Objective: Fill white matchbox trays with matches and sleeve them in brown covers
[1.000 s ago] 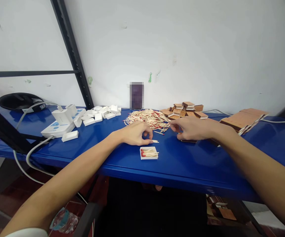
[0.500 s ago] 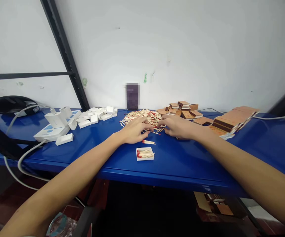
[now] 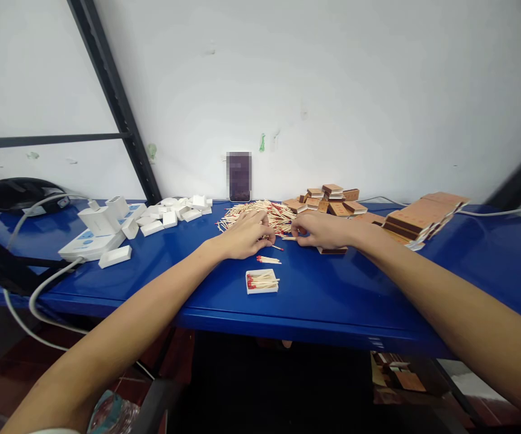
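Note:
A heap of loose red-tipped matches [image 3: 282, 211] lies at the back of the blue shelf. At its front left edge my left hand [image 3: 244, 234] has its fingers curled and pinched on what look like matches, mostly hidden by the fingers. One single match [image 3: 277, 248] lies just by its fingertips. My right hand [image 3: 318, 229], at the heap's right front, pinches a few matches whose pale ends point left. Nearer me lies a small group of matches [image 3: 269, 260]. In front of that sits a white matchbox tray [image 3: 262, 291], partly filled with matches, heads to the left.
White empty trays [image 3: 170, 218] are piled at the left, beside a power strip [image 3: 88, 244] with chargers and cables. Brown matchbox sleeves [image 3: 339, 208] and flat stacked sleeves [image 3: 425, 214] lie right. A phone [image 3: 239, 178] leans on the wall. The shelf's front edge [image 3: 287, 322] runs below.
My hands have drawn slightly apart at the heap's front. The right fingers have closed, with match ends now showing at their tips. The view has shifted a little.

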`<state>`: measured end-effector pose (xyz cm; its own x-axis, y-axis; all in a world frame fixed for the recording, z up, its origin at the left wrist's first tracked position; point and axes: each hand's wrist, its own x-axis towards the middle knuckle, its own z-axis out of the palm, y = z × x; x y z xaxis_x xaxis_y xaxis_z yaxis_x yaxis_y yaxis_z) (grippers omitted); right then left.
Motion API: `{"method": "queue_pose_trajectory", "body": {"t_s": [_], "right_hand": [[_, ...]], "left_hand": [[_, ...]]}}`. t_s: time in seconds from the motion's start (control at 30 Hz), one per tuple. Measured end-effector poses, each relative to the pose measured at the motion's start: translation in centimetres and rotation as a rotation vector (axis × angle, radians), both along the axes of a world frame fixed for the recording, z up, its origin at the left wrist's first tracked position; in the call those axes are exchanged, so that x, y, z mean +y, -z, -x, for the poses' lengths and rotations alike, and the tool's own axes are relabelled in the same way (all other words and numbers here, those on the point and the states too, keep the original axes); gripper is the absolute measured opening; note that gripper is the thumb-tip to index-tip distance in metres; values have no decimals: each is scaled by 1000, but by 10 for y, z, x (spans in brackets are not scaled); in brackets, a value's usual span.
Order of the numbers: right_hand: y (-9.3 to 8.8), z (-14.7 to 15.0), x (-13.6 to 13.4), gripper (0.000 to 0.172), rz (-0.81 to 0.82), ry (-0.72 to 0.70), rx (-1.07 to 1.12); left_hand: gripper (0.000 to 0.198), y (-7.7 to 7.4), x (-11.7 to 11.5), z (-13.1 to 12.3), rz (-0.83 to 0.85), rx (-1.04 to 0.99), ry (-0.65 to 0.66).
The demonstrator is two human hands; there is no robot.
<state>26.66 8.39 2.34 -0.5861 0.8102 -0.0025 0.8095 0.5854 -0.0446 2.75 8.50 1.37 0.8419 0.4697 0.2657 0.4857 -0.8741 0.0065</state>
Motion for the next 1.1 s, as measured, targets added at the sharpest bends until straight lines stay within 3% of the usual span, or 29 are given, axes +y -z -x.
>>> {"method": "queue_pose_trajectory", "body": {"t_s": [0.2, 0.47, 0.67, 0.87, 1.1], "right_hand": [[-4, 3, -5, 3, 95, 34, 15], [-6, 0, -6, 9, 62, 19, 18], [-8, 18, -25, 9, 109, 1, 93], [-2, 40, -40, 16, 98, 46, 21], [-10, 34, -47, 30, 55, 51, 49]], "left_hand": [[19, -5, -3, 12, 42, 12, 38], [21, -7, -6, 19, 92, 1, 37], [23, -3, 0, 20, 56, -11, 44], [18, -8, -5, 23, 59, -74, 57], [12, -12, -9, 26, 129, 0, 24]]}}
